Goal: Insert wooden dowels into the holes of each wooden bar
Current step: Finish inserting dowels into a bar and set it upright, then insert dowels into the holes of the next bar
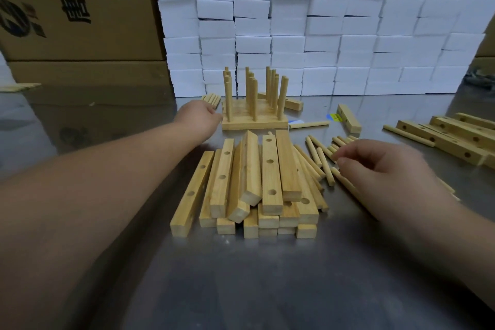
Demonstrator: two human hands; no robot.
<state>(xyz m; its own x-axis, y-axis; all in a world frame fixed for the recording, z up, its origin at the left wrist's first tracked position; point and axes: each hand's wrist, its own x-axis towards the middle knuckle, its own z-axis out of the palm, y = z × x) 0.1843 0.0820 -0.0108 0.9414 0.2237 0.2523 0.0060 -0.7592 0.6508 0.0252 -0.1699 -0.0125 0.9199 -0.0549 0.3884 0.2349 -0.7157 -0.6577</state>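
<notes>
Wooden drilled bars [272, 174] lie piled between your arms. Your left hand [199, 115] touches the doweled bars [254, 123], grip unclear; your right hand [375, 166] bunches its fingertips over loose dowels [324, 166], hold uncertain.

Pale yellow wooden bars [249, 182] and dowels [322, 161] lie on a grey metallic worktop [241, 276]; white boxes [321, 35] behind; brown carton [75, 8] with black print.

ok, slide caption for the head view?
Left hand beside the doweled bars; right hand over loose dowels; pile of drilled bars between.
</notes>
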